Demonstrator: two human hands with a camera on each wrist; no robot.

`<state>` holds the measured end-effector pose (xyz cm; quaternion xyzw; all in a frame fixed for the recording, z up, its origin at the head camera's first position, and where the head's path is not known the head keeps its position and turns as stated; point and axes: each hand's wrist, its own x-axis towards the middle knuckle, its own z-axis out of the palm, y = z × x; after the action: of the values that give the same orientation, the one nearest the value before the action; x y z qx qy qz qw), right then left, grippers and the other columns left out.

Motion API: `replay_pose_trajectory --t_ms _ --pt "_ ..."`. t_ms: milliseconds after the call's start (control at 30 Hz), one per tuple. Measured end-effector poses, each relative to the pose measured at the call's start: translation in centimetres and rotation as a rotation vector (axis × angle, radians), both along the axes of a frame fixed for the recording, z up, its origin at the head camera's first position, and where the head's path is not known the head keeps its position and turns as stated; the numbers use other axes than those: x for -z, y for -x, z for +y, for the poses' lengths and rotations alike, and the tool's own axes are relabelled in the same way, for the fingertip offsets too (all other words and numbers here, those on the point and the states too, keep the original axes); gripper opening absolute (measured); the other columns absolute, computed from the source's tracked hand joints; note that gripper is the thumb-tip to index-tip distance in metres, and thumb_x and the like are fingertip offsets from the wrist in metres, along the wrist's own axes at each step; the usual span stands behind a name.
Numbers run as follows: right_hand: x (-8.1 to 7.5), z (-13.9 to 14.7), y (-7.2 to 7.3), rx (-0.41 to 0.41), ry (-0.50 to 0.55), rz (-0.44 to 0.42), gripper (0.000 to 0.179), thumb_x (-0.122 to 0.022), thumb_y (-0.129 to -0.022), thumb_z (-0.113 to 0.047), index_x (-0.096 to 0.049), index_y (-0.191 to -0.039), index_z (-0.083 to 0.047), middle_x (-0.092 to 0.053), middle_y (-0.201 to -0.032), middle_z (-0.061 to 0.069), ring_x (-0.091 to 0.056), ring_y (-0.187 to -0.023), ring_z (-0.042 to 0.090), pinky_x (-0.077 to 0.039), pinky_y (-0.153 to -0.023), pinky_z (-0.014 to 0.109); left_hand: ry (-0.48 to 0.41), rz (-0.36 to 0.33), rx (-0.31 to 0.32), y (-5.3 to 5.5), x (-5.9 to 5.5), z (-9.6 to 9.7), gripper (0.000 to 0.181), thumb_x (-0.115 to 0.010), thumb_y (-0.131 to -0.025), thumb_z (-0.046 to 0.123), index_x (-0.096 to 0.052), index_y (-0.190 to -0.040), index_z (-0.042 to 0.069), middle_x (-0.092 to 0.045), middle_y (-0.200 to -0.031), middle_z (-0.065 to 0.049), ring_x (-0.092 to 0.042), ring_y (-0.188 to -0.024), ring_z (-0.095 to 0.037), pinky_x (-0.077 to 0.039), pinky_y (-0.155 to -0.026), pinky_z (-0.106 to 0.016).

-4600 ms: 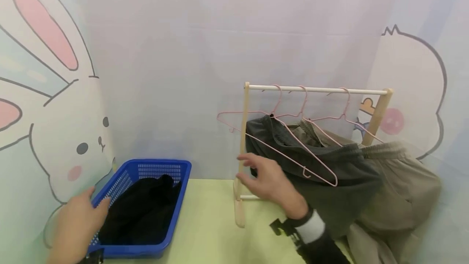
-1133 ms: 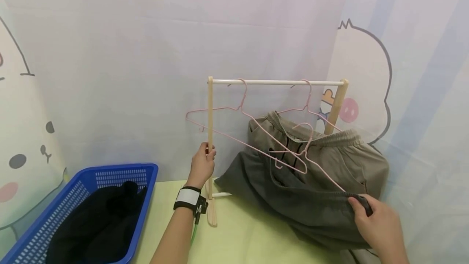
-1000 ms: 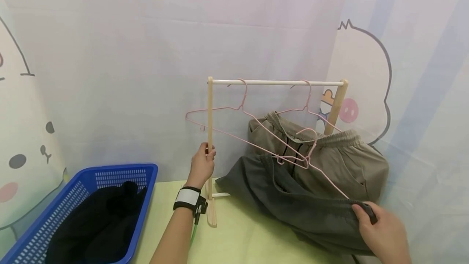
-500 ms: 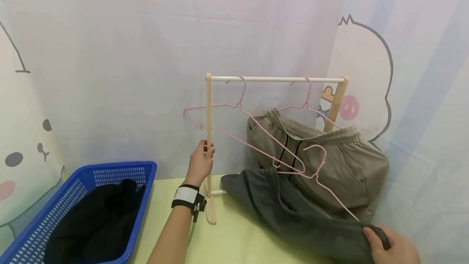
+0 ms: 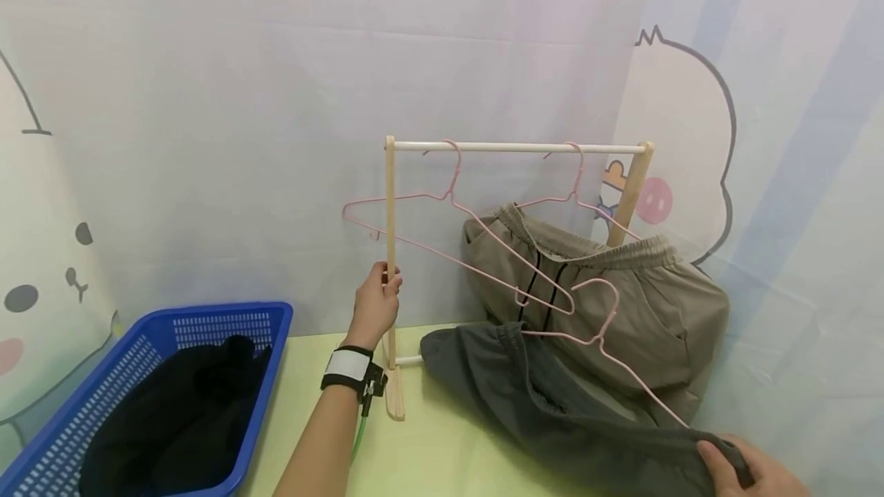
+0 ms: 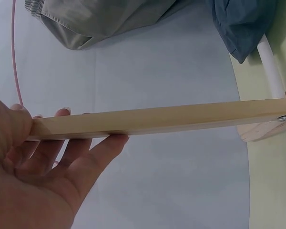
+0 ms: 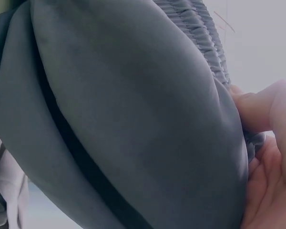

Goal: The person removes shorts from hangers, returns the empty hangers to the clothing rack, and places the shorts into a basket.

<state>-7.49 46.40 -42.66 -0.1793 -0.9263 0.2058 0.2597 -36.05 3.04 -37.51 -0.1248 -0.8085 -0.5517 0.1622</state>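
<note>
in the head view, the left hand had its fingers wrapped around the near wooden post of the rack, which stood toward the tabletop's back edge. the right hand, low at the right, pinched one end of the waistband of the dark gray pants, which sagged over the tabletop, front right of the post. a loose pink hanger ran into that waistband, its hook up and clear of the rail; whether the fingers also gripped its end was hidden. behind hung beige pants; a bare hanger slanted from the rail beside them. the likeliest trouble was a snag, the loose hook facing the beige cloth and the bare hanger's tip hanging near it. a blue basket with black cloth sat at the tabletop's left.

in the left wrist view, the post lay between thumb and fingers; a loosened hold there could let a sideways tug tip the rack.

in the right wrist view, thumb and fingers clamped the bunched waistband edge; too hard a pull might spring the hanger out.
</note>
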Motion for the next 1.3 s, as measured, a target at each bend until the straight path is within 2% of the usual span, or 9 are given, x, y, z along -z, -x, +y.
replay_pose_trajectory --t_ms 167,267,400,467,600,700,800,1067,1300 --pt "-1.5 -1.2 -0.2 0.016 -0.021 0.104 0.032 -0.065 -0.102 -0.031 -0.074 -0.101 0.000 -0.070 -0.073 0.009 -0.049 -0.053 0.004 -0.047 -0.052 0.033 -0.001 -0.019 -0.019 -0.2 -0.2 -0.2 0.037 -0.053 -0.110 0.021 -0.054 -0.142 0.003 -0.065 -0.129 -0.021 -0.066 -0.112 -0.036 -0.057 -0.082 -0.048" --pt "-3.0 -2.0 0.0 0.014 -0.021 0.148 0.031 -0.068 -0.100 -0.030 -0.074 -0.099 0.000 -0.070 -0.071 0.009 -0.048 -0.051 0.000 -0.047 -0.052 0.031 -0.021 -0.008 -0.086 -1.0 -0.3 -0.3 0.043 -0.057 -0.108 0.023 -0.053 -0.146 0.003 -0.062 -0.135 -0.023 -0.061 -0.122 -0.039 -0.053 -0.095 -0.054" --pt "-5.3 -3.3 1.3 -0.112 -0.074 0.212 0.017 -0.072 -0.099 -0.024 -0.075 -0.099 -0.008 -0.072 -0.076 0.007 -0.054 -0.055 0.002 -0.047 -0.053 0.031 -0.148 0.157 -0.253 -3.0 -1.4 -1.4 0.030 -0.063 -0.103 0.018 -0.067 -0.127 0.000 -0.061 -0.128 -0.025 -0.055 -0.122 -0.043 -0.046 -0.101 -0.055" --pt "-6.6 -4.0 2.4 -0.193 -0.100 0.265 0.008 -0.075 -0.096 -0.021 -0.076 -0.098 -0.013 -0.073 -0.079 0.005 -0.058 -0.057 0.002 -0.047 -0.052 0.027 -0.184 0.277 -0.276 -4.2 -2.5 -2.2 0.021 -0.065 -0.100 0.014 -0.073 -0.114 0.001 -0.063 -0.120 -0.023 -0.057 -0.116 -0.040 -0.047 -0.098 -0.054" --pt "-8.8 -5.6 4.6 -0.343 -0.141 0.394 0.010 -0.080 -0.091 -0.012 -0.078 -0.097 -0.019 -0.074 -0.080 0.003 -0.060 -0.062 -0.005 -0.046 -0.055 0.015 -0.097 0.406 -0.118 -6.8 -4.9 -4.0 0.015 -0.066 -0.100 0.015 -0.077 -0.108 0.008 -0.067 -0.113 -0.013 -0.061 -0.110 -0.030 -0.051 -0.095 -0.051" --pt "-10.2 -6.9 6.0 -0.439 -0.178 0.495 0.016 -0.082 -0.087 -0.006 -0.078 -0.095 -0.019 -0.075 -0.079 0.001 -0.059 -0.065 -0.010 -0.046 -0.058 0.012 0.034 0.415 0.040 -8.6 -6.2 -5.3 0.019 -0.063 -0.104 0.019 -0.076 -0.115 0.012 -0.069 -0.117 -0.006 -0.063 -0.114 -0.024 -0.052 -0.098 -0.052" --pt "-11.3 -8.2 7.4 -0.526 -0.198 0.553 0.020 -0.082 -0.086 -0.002 -0.078 -0.095 -0.020 -0.074 -0.080 0.000 -0.058 -0.065 -0.010 -0.046 -0.059 0.014 0.133 0.419 0.100 -10.1 -6.9 -6.7 0.023 -0.058 -0.108 0.021 -0.074 -0.123 0.014 -0.070 -0.123 -0.001 -0.064 -0.118 -0.021 -0.053 -0.100 -0.051" --pt "-12.9 -10.9 10.9 -0.679 -0.179 0.635 0.029 -0.081 -0.082 0.006 -0.078 -0.096 -0.019 -0.074 -0.084 -0.003 -0.062 -0.072 -0.008 -0.047 -0.066 0.013 0.305 0.313 0.090 -13.2 -7.5 -10.6 0.038 -0.059 -0.107 0.034 -0.060 -0.144 0.025 -0.064 -0.136 0.001 -0.060 -0.125 -0.021 -0.056 -0.095 -0.053" --pt "-13.3 -13.5 12.9 -0.811 -0.103 0.637 0.025 -0.076 -0.087 0.008 -0.077 -0.099 -0.014 -0.072 -0.086 -0.002 -0.060 -0.069 0.000 -0.046 -0.064 0.017 0.357 0.371 0.001 -15.1 -7.8 -13.2 0.037 -0.071 -0.100 0.026 -0.068 -0.136 0.015 -0.070 -0.127 -0.005 -0.069 -0.115 -0.025 -0.058 -0.091 -0.050"
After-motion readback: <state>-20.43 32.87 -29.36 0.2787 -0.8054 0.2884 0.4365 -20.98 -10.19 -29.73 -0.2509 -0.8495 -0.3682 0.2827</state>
